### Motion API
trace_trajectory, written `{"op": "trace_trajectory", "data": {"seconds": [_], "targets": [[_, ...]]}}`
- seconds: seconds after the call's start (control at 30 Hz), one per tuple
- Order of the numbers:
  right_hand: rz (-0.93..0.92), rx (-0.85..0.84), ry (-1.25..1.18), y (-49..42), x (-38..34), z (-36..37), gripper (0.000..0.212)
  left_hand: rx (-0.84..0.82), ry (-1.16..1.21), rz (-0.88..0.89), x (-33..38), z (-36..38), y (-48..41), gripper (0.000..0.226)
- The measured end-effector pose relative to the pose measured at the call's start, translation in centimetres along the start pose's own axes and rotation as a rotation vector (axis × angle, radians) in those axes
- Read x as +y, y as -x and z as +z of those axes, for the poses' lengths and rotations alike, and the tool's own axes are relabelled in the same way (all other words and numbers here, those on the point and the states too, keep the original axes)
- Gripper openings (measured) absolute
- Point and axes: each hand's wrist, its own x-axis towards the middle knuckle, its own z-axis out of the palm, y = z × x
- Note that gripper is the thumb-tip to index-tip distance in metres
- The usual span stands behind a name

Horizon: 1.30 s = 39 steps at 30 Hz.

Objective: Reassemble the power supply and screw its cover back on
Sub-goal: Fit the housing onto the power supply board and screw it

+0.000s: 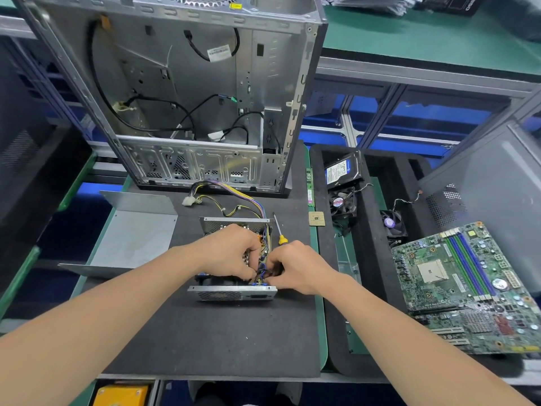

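The open power supply (234, 294) sits on the dark mat in the middle, its metal front panel facing me and its circuit board exposed. My left hand (231, 253) reaches into the housing with curled fingers. My right hand (295, 266) pinches the blue and black wires at the board's near right corner. The hands hide most of the board. A bundle of yellow, purple and black cables (231, 197) runs from the unit's back. The grey metal cover (134, 232) lies apart on the left. A yellow-handled screwdriver (279, 231) lies just right of the unit.
An empty computer case (187, 92) stands upright behind the mat. A CPU chip (317, 219) and a RAM stick (309, 186) lie on the right. The black foam tray (371, 259) holds a hard drive (341, 171) and fans (342, 202). A motherboard (465, 285) lies far right.
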Motion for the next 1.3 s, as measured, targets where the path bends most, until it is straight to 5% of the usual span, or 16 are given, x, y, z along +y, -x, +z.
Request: {"op": "trace_trajectory", "data": {"seconds": [0.53, 1.1, 1.3], "targets": [[0.176, -0.105, -0.027, -0.6, -1.7, -0.5, 0.022, -0.001, -0.005, 0.01, 0.0, 0.1, 0.0, 0.01], [0.181, -0.111, -0.054, -0.5, -1.9, -1.0, 0.037, 0.003, -0.032, 0.007, 0.2, 0.2, 0.0, 0.015], [0.168, -0.091, -0.086, 0.1, -1.6, -0.8, 0.025, 0.009, -0.036, 0.01, 0.0, 0.3, 0.0, 0.013]]}}
